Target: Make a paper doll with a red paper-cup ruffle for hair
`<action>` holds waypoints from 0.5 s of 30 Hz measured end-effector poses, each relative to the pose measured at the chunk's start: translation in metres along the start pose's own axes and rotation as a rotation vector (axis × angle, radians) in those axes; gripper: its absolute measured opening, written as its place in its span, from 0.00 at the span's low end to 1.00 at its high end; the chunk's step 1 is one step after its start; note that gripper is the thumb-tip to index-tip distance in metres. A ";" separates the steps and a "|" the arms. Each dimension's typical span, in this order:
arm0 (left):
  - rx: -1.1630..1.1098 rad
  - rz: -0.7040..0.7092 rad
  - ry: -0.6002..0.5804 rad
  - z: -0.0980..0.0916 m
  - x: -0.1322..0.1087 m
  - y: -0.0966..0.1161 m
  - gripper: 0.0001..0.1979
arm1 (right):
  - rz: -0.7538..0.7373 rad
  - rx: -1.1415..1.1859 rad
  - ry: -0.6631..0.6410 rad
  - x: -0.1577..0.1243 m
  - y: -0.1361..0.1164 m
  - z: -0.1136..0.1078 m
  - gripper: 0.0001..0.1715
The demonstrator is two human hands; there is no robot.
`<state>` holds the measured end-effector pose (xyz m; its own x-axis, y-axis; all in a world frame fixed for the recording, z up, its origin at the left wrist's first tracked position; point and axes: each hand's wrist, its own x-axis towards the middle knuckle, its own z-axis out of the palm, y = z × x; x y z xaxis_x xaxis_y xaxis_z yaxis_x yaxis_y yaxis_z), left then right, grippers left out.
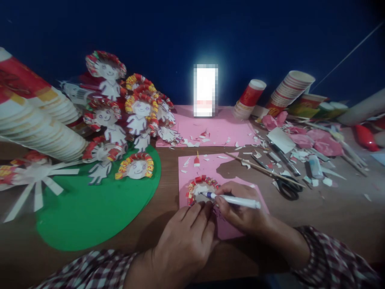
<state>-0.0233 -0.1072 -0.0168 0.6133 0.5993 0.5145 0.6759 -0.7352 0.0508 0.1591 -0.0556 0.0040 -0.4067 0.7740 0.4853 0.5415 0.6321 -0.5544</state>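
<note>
My right hand (pixel 240 210) is closed round a white marker pen (pixel 231 199), whose tip rests on a small paper-cup doll face (pixel 201 188) with curled red and yellow hair. My left hand (pixel 183 237) lies on the lower edge of that face, fingers together pressing it down onto a pink paper sheet (pixel 237 168). Both sleeves are checked.
Several finished paper dolls (pixel 135 110) stand at the left on a green paper disc (pixel 93 216). Stacks of paper cups (pixel 36 116) lie left and back right (pixel 288 90). Black scissors (pixel 287 186), sticks, scraps and pink tissue litter the right. A lit phone (pixel 205 91) stands at the back.
</note>
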 end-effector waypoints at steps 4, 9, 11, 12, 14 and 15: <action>-0.003 0.004 -0.013 0.000 0.000 0.000 0.13 | 0.001 -0.015 0.009 0.000 0.000 0.000 0.03; -0.006 0.003 -0.017 0.000 0.001 -0.001 0.13 | 0.015 -0.011 -0.002 -0.001 0.002 0.002 0.03; -0.003 0.002 -0.013 0.000 0.001 -0.001 0.14 | 0.022 -0.016 -0.002 -0.002 0.002 0.003 0.03; -0.002 0.004 -0.012 0.000 0.001 -0.001 0.14 | 0.024 -0.011 -0.004 -0.002 0.002 0.003 0.03; -0.003 0.007 -0.021 0.000 0.001 -0.001 0.13 | 0.045 0.021 -0.013 -0.003 0.001 0.002 0.03; -0.005 0.005 -0.024 0.000 0.001 -0.001 0.13 | 0.069 0.043 -0.010 -0.003 0.001 0.001 0.03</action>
<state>-0.0232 -0.1063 -0.0162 0.6263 0.6028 0.4943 0.6708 -0.7398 0.0524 0.1605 -0.0576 0.0013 -0.3772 0.8158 0.4384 0.5366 0.5784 -0.6144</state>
